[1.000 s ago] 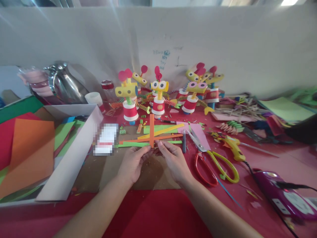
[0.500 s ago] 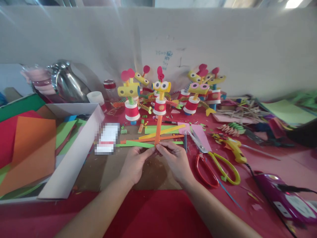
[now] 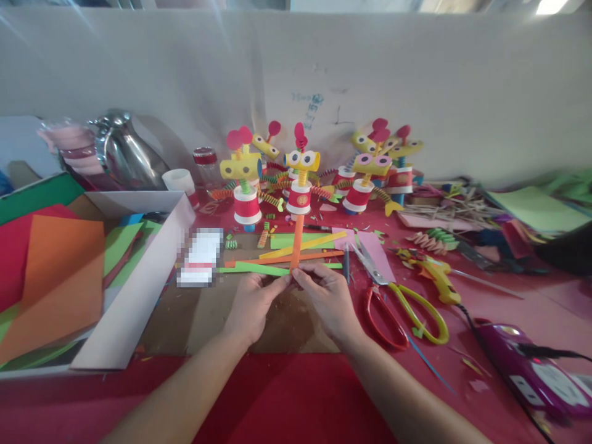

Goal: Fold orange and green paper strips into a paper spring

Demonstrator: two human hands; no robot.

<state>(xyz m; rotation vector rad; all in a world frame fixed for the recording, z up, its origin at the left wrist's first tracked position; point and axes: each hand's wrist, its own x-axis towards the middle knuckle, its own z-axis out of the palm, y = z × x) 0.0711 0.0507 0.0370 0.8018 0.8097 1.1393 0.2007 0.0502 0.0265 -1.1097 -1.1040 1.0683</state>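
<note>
My left hand is closed, its thumb and finger pinched at the end of a green paper strip that runs out to the left. My right hand pinches the foot of an orange paper strip, which points away from me. The two strips meet at about a right angle between my fingertips; the joint itself is mostly covered. More strips lie just beyond, among them a yellow strip. Under my hands is a brown cardboard sheet.
Several paper-cup figures stand along the wall. Left is a white box of coloured sheets. To the right lie scissors, a yellow glue gun and a purple power strip. A steel jug stands behind the box.
</note>
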